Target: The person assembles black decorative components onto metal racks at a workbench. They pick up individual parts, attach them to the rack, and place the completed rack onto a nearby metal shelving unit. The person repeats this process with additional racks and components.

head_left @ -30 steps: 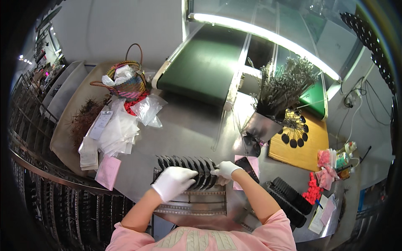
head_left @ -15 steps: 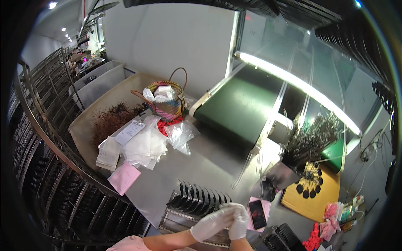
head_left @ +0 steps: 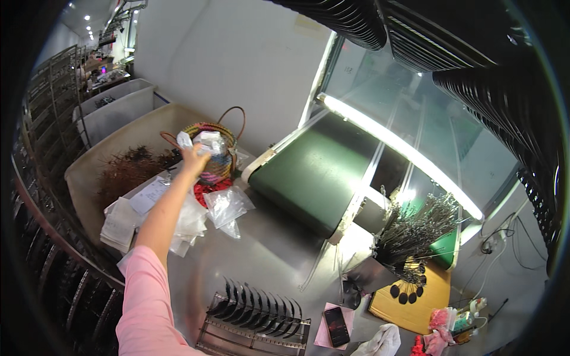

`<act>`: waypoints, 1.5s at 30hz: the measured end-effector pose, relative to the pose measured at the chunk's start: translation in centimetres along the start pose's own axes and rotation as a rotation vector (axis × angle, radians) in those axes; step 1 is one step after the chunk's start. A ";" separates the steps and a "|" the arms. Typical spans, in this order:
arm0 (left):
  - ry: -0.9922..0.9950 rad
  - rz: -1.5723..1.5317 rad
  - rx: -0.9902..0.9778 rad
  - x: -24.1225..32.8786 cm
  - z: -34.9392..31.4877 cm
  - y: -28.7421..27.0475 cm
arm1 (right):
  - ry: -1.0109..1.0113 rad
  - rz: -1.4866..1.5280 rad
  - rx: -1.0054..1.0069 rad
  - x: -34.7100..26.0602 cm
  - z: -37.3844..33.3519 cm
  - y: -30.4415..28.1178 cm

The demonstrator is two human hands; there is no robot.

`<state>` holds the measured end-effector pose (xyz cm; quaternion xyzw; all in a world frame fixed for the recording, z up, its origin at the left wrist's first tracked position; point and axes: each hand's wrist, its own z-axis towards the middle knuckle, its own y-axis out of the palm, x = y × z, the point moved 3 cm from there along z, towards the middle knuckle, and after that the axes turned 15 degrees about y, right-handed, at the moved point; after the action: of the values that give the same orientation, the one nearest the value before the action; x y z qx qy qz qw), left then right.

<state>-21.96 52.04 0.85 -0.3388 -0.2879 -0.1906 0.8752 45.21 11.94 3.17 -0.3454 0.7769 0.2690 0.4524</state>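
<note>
My left hand (head_left: 195, 160), bare, reaches to the near rim of a woven multicoloured basket (head_left: 221, 169) with brown loop handles. Its visible fingers look apart and touch or lie just before the white plastic-wrapped bundle (head_left: 211, 141) in the basket's mouth; some fingertips are hidden. At the lower edge, right of the phone, lies a white glove shape (head_left: 381, 341); whether my right hand is inside it I cannot make out. A metal rack (head_left: 255, 338) holding a row of curved black pieces (head_left: 258, 308) stands in front of me.
White papers (head_left: 122, 222) and clear bags (head_left: 228, 207) lie below the basket. A pale bin (head_left: 80, 178) holds reddish-brown sprigs. Behind are a green conveyor belt (head_left: 314, 172) and tube lamp (head_left: 404, 151). A phone (head_left: 336, 326), dark stems (head_left: 415, 231) and yellow board (head_left: 409, 311) sit rightward.
Both hands were together in white gloves by the rack. My left hand, now bare, has stretched far left to the basket. A white glove shape now shows right of the phone. The view has shifted.
</note>
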 end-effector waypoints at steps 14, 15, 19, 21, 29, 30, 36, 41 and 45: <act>-0.402 -0.881 0.164 -7.7 7.8 0.0 | -0.024 -0.074 0.178 0.4 -0.7 -3.9; -0.254 -0.952 0.171 -6.8 8.9 -0.8 | -0.024 -0.075 0.178 0.3 -0.9 -3.5; 0.009 -0.958 0.181 -1.8 13.4 -5.1 | -0.091 -0.124 0.157 -0.2 -1.8 -2.5; -0.062 -0.731 0.066 -0.4 13.5 -5.9 | -0.110 -0.145 0.150 -0.3 -2.0 -2.5; -0.133 -0.465 -0.117 -3.7 7.7 -0.1 | -0.005 -0.118 0.154 0.6 -1.8 -4.5; -0.146 -0.457 -0.104 -4.4 7.6 0.5 | -0.032 -0.120 0.159 0.5 -1.8 -4.8; -0.341 -0.575 -0.030 -6.3 8.8 1.3 | 0.003 -0.087 0.218 0.4 -1.3 -5.6; -0.380 -0.825 0.082 -6.6 9.7 0.4 | -0.022 -0.094 0.205 0.2 -1.2 -5.2; -0.332 -1.045 0.212 -6.9 11.2 -1.0 | -0.076 -0.138 0.173 -0.2 -1.6 -5.2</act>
<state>-31.96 60.15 3.69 -0.0865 -0.5691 -0.5134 0.6364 48.52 7.59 3.51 -0.3474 0.7538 0.1819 0.5272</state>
